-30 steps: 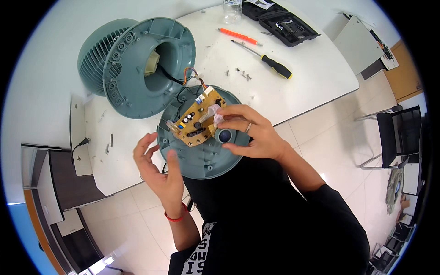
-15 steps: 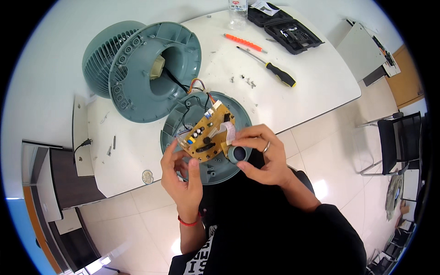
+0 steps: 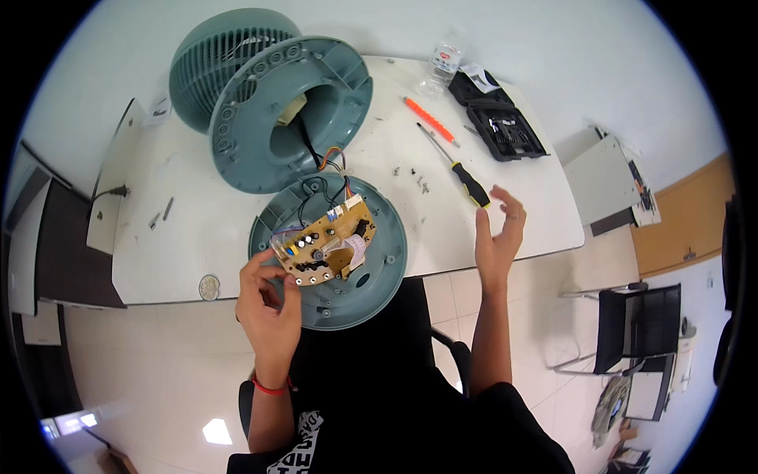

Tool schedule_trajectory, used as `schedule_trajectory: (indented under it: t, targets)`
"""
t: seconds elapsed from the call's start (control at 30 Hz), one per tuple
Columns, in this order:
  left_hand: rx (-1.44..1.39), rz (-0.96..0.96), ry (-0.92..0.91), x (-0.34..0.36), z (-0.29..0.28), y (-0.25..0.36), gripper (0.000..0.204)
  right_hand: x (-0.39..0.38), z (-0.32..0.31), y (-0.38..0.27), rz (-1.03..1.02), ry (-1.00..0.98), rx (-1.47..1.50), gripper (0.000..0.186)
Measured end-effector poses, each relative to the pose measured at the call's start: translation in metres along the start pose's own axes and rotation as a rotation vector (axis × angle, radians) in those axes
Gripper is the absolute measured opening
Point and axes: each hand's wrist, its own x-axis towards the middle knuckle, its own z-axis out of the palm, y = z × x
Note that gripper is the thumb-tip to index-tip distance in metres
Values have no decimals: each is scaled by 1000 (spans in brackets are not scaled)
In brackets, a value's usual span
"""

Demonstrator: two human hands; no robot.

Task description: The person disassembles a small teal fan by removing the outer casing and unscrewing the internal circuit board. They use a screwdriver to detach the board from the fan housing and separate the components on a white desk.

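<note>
My left hand (image 3: 270,304) pinches the lower left edge of a tan circuit board (image 3: 324,241) between thumb and fingers. The board lies tilted over a round grey-green fan base (image 3: 339,304), with capacitors and connectors facing up. A white ribbon cable (image 3: 357,251) curls at its right side, near a round dark opening (image 3: 362,280) in the base. My right hand (image 3: 501,241) is raised, fingers apart and holding nothing, just below the black-and-yellow handle of a screwdriver (image 3: 470,185). Coloured wires (image 3: 347,186) run from the board toward the fan body (image 3: 292,170).
Behind stands the slatted fan head (image 3: 197,79). An orange pen-shaped tool (image 3: 430,120), several small screws (image 3: 422,184), a black bit case (image 3: 513,134) and a plastic bottle (image 3: 444,67) are on the white table (image 3: 181,261). A round disc (image 3: 209,287) lies at the front edge; a chair (image 3: 636,328) stands right.
My right hand has let go by the ribbon cable and moved right, opening beside the screwdriver. The board sits lower over the base, still in my left hand. The view has shifted.
</note>
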Motion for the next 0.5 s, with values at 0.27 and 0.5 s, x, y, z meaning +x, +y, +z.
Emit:
schedule_trajectory:
  t: [0.27,0.5]
  targets:
    - [-202,-74,-8,4,-4,-16,42,32,35,67,-82,-181,-289,51]
    - [-112,43,72,1,6,-27,39,27,27,59,182,-66,120,32]
